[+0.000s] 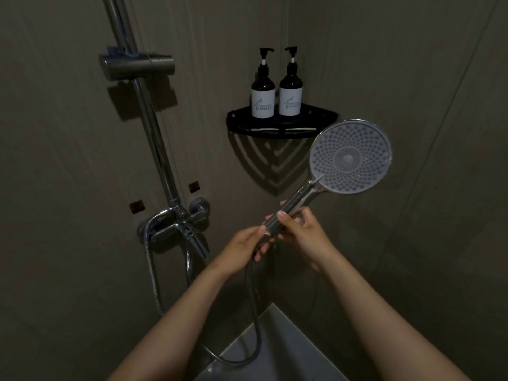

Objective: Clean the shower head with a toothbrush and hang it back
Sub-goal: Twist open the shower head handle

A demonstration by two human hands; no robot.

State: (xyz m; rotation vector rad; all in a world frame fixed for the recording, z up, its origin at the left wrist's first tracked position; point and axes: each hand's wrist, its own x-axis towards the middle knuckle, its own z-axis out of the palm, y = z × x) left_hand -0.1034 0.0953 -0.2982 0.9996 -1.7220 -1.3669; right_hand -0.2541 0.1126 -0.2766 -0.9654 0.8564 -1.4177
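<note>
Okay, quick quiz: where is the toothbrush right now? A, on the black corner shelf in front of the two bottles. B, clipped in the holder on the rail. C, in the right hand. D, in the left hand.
A: the toothbrush lies on the shelf in front of the bottles, while both the left hand and right hand hold the shower head by its handle.

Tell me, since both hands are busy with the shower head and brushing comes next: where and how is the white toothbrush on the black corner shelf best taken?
The white toothbrush lies flat along the front rim of the black corner shelf, before the two pump bottles. Probably come from the front and above, grip mid-handle, lifting it over the rim.
</note>
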